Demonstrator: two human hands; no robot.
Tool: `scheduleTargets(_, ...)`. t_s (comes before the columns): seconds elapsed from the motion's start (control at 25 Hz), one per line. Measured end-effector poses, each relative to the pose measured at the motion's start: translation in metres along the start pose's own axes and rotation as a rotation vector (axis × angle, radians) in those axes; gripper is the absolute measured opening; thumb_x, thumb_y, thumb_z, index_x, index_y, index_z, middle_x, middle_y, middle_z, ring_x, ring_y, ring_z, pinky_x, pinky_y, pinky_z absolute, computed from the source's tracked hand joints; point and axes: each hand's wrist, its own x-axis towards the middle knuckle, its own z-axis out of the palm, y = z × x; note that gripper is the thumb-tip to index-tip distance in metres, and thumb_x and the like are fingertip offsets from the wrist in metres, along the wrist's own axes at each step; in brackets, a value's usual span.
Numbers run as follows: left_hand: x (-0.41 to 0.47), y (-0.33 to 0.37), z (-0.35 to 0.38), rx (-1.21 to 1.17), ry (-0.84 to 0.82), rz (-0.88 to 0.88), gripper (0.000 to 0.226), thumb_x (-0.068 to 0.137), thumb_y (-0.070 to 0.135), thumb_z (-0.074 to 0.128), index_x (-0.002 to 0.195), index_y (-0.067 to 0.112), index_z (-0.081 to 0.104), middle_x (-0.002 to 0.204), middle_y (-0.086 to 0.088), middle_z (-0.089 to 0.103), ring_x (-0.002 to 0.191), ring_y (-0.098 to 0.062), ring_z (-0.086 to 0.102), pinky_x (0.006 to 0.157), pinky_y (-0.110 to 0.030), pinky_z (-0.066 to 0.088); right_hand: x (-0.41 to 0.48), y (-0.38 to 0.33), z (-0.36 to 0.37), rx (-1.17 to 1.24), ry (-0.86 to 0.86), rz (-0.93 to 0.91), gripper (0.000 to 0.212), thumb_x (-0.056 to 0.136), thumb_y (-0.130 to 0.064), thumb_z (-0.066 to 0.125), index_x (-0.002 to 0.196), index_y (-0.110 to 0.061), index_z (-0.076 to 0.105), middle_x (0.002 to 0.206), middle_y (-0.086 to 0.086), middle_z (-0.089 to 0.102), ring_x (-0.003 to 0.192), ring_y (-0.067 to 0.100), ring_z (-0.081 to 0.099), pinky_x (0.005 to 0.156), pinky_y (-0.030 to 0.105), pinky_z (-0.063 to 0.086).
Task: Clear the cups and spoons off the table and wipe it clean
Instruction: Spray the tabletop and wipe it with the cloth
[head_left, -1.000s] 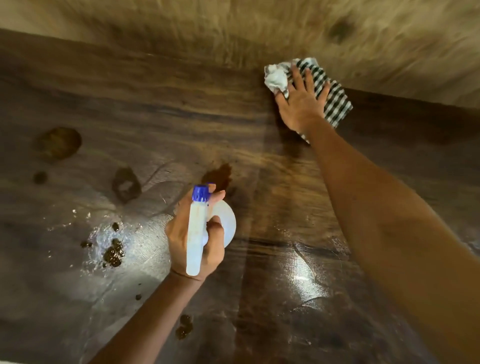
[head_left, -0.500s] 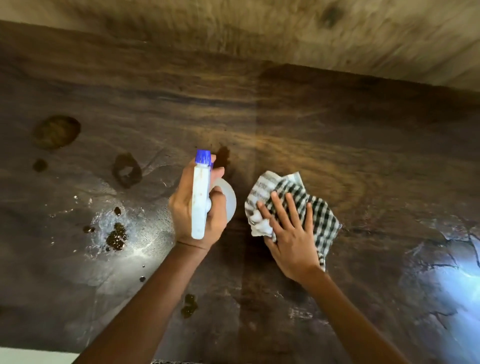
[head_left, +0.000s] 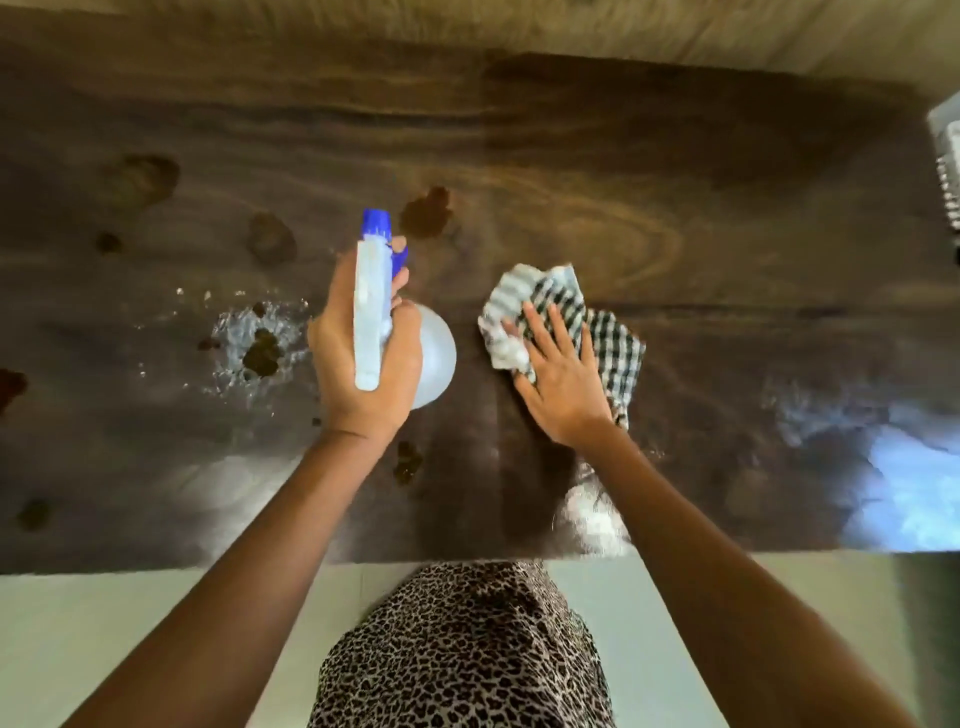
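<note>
The dark wooden table (head_left: 701, 171) fills the view. My left hand (head_left: 358, 358) grips a white spray bottle (head_left: 373, 317) with a blue nozzle, held above the table's middle. My right hand (head_left: 558, 379) lies flat on a black-and-white checked cloth (head_left: 597, 332), pressing it onto the tabletop just right of the bottle. Brown spills stay on the wood: one wet, foamy patch (head_left: 262, 353) left of the bottle, one stain (head_left: 426, 213) beyond the nozzle, another (head_left: 408, 460) near my left wrist. No cups or spoons are in view.
More brown stains (head_left: 140, 179) dot the left part of the table. A white slotted object (head_left: 948, 171) sits at the right edge. The table's near edge (head_left: 156, 564) borders a pale floor, and my leopard-print clothing (head_left: 467, 649) is below it.
My right hand dragged the checked cloth from the table's far edge back toward me, beside the bottle. The view tilted down, showing the near edge. My left hand kept holding the bottle.
</note>
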Motion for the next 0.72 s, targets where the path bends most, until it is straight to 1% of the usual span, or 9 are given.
scheduleTargets(0.08,-0.037,0.006,-0.030,0.025,-0.055,-0.001,0.049,0.074,-0.005,0.050,0.114,0.022,0.059,0.100,0.031,0.063,0.096,0.004,0.060,0.091,-0.035,0.051,-0.072,-0.019,0.029,0.028,0.075,0.035,0.063,0.090,-0.046,0.020,0.149,-0.027,0.010,0.157,0.001,0.013,0.144,0.022,0.006,0.114,0.047,0.004)
scheduleTargets(0.2,-0.099,0.016,-0.079,0.079,-0.139,0.037,0.052,0.069,-0.007,0.043,0.113,0.017,0.058,0.104,0.013,0.063,0.091,0.007,0.059,0.088,-0.020,0.047,-0.161,-0.046,0.062,0.103,0.119,0.062,0.064,0.090,-0.042,0.028,0.148,-0.022,0.013,0.155,0.002,0.016,0.143,0.021,0.008,0.116,0.047,0.008)
scheduleTargets(0.28,-0.139,0.017,-0.113,0.156,-0.211,0.023,0.049,0.067,-0.005,0.042,0.108,0.013,0.061,0.090,0.003,0.065,0.070,0.002,0.054,0.072,-0.004,0.042,-0.204,-0.062,0.074,0.181,0.119,0.074,0.061,0.092,-0.035,0.035,0.147,-0.017,0.017,0.153,0.003,0.016,0.143,0.022,0.011,0.114,0.050,0.014)
scheduleTargets(0.32,-0.156,0.016,-0.128,0.186,-0.258,-0.002,0.044,0.067,-0.003,0.042,0.104,0.012,0.063,0.080,0.000,0.064,0.060,-0.001,0.049,0.061,-0.004,0.039,-0.219,-0.068,0.075,0.252,0.120,0.097,0.059,0.093,-0.028,0.041,0.147,-0.015,0.021,0.152,0.002,0.016,0.142,0.022,0.012,0.114,0.052,0.017)
scheduleTargets(0.4,-0.180,0.011,-0.150,0.226,-0.361,-0.099,0.037,0.068,0.002,0.043,0.097,0.010,0.064,0.063,0.002,0.056,0.046,-0.004,0.042,0.048,-0.007,0.032,-0.239,-0.076,0.070,0.408,0.133,0.183,0.055,0.093,-0.017,0.051,0.144,-0.013,0.031,0.151,0.003,0.022,0.141,0.022,0.018,0.113,0.053,0.023)
scheduleTargets(0.48,-0.196,0.007,-0.159,0.276,-0.457,-0.192,0.032,0.067,0.008,0.043,0.090,0.011,0.063,0.058,0.010,0.050,0.042,-0.003,0.042,0.044,-0.007,0.029,-0.251,-0.083,0.060,0.487,0.198,0.277,0.051,0.093,-0.015,0.054,0.141,-0.011,0.038,0.150,0.007,0.033,0.139,0.025,0.029,0.109,0.053,0.030)
scheduleTargets(0.52,-0.201,0.006,-0.161,0.314,-0.498,-0.219,0.029,0.065,0.010,0.042,0.087,0.012,0.062,0.058,0.010,0.049,0.043,-0.004,0.044,0.044,-0.008,0.029,-0.255,-0.088,0.054,0.498,0.236,0.309,0.049,0.093,-0.015,0.055,0.140,-0.009,0.040,0.148,0.008,0.036,0.137,0.027,0.033,0.107,0.053,0.033)
scheduleTargets(0.6,-0.211,0.003,-0.159,0.383,-0.577,-0.228,0.023,0.066,0.011,0.043,0.081,0.009,0.060,0.061,0.002,0.054,0.048,-0.009,0.047,0.046,-0.014,0.034,-0.260,-0.098,0.045,0.511,0.296,0.346,0.049,0.092,-0.013,0.055,0.139,-0.008,0.041,0.147,0.010,0.038,0.135,0.029,0.035,0.106,0.054,0.036)
scheduleTargets(0.72,-0.222,0.002,-0.151,0.451,-0.620,-0.244,0.007,0.075,-0.001,0.049,0.078,0.000,0.055,0.069,-0.017,0.059,0.060,-0.032,0.052,0.050,-0.037,0.041,-0.268,-0.110,0.040,0.520,0.322,0.344,0.049,0.093,-0.014,0.054,0.140,-0.009,0.040,0.148,0.008,0.037,0.137,0.026,0.033,0.107,0.052,0.034)
